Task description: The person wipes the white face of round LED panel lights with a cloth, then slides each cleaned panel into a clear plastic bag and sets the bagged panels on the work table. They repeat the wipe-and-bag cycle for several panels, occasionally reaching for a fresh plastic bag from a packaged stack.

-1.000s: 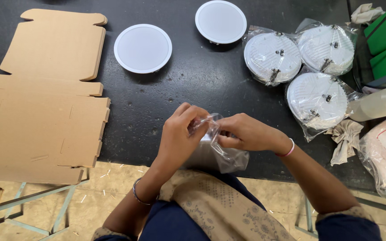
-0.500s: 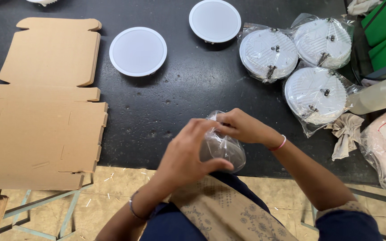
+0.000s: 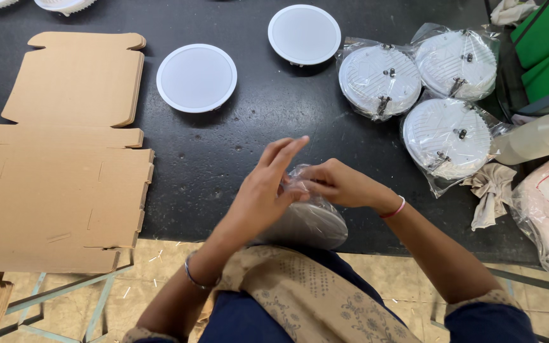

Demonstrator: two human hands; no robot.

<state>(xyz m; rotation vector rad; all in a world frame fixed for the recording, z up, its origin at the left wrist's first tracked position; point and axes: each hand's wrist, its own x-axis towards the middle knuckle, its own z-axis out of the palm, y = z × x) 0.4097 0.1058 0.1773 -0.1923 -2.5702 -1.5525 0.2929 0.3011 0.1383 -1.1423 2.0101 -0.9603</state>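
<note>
Two hands work a clear plastic bag point(image 3: 309, 219) at the table edge point(image 3: 236, 159): right hand point(image 3: 335, 184) pinches it, left hand point(image 3: 265, 190) presses with fingers straight.

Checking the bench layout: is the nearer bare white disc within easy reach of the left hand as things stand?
Probably yes. The white disc lies uncovered on the table just ahead of the left hand, nothing between them. But that hand is busy on the plastic bag with the right hand.
</note>
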